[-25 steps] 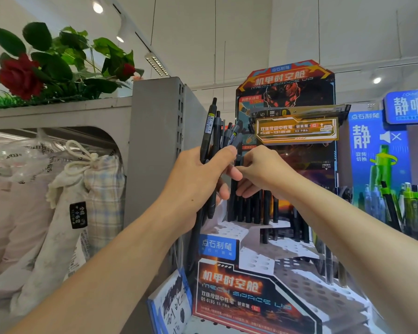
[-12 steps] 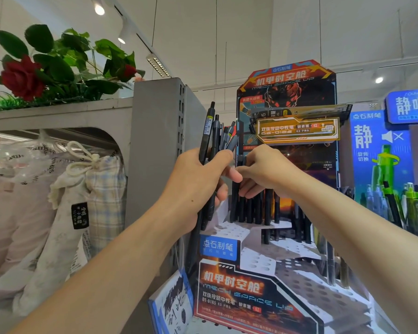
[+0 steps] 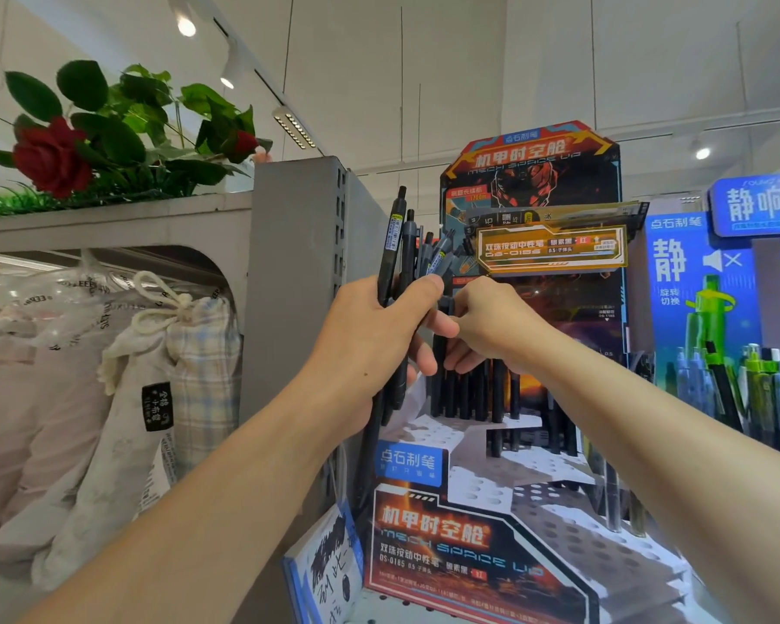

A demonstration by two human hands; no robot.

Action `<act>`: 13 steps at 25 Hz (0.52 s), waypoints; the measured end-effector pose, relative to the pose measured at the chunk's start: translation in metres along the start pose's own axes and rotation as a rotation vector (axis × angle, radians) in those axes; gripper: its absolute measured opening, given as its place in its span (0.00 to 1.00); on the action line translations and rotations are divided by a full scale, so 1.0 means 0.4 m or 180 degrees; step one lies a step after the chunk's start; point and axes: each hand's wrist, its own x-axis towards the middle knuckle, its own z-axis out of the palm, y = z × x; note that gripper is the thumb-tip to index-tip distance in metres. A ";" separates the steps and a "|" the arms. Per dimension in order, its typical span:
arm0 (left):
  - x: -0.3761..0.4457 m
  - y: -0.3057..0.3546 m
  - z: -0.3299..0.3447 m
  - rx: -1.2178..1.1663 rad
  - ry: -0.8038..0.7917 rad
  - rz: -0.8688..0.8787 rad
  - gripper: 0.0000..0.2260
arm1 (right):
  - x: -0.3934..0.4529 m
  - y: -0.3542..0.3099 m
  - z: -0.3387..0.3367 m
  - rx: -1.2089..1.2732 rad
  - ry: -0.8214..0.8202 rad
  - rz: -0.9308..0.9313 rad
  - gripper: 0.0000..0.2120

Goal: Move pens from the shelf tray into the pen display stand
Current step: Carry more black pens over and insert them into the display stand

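1. The left hand (image 3: 370,340) sits at the centre of the frame, its forearm rising from the lower left. Its fingers are curled round a bundle of pens (image 3: 404,263), with the thumb pressed across the barrels.
2. The pens stand nearly upright and fan out above the fist. Their bodies are dark and matte, with clicker tops, and some carry small printed labels.
3. The right hand (image 3: 487,322) reaches in from the lower right, knuckles up, and touches the left hand's fingertips. Its fingers are bent together round the top of one pen (image 3: 440,353) standing at the stand's back row; the pinch itself is hidden behind the hand.
4. The stand (image 3: 482,479) fills the centre right of the frame. It is printed cardboard with stepped white tiers punched with round holes, and its front panel is dark with orange lettering.
5. A row of dark pens (image 3: 473,394) stands in the top tier, just below the right hand.
6. A grey metal shelf post (image 3: 289,272) stands left of the hands, smooth, with slotted holes along its edge.
7. A red rose (image 3: 50,157) with green leaves lies at the upper left.
8. Pale cloth drawstring bags (image 3: 154,362) hang at the left.
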 end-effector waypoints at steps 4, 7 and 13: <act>-0.004 0.003 -0.003 -0.0008 0.0017 -0.0007 0.09 | -0.008 0.001 -0.008 0.0313 -0.0177 0.0053 0.11; -0.007 0.006 0.000 0.0029 0.0068 -0.0013 0.10 | -0.008 0.009 -0.003 0.0305 -0.0213 0.0102 0.12; -0.012 0.011 0.010 0.0081 0.0154 -0.0050 0.11 | -0.010 0.028 0.030 0.0224 -0.0329 0.0027 0.11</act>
